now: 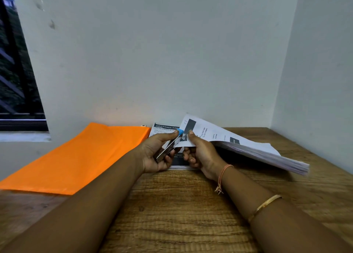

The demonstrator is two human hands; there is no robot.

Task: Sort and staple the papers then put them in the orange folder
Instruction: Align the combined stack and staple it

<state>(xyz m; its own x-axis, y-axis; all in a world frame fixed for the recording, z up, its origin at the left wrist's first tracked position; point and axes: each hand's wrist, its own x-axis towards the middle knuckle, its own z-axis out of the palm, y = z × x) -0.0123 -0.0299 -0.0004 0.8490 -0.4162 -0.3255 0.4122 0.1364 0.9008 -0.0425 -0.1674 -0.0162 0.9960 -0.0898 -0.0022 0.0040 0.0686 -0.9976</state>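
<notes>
Grainy wooden bench (181,207); our left hand (152,157) grips blue-tipped metal stapler (170,147), right hand (200,154) pinches thick printed paper stack (257,149).

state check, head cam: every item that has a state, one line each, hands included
Orange flat folder: lying flat on the wooden table, appears closed.
Silver stapler with blue tip: gripped in left hand, tip at the stack's corner; pressed or not, cannot tell.
Thick stack of printed papers: pinched at its corner by right hand, raised and tilted.
Printed sheet with dark header: flat on the table, under the hands.
</notes>
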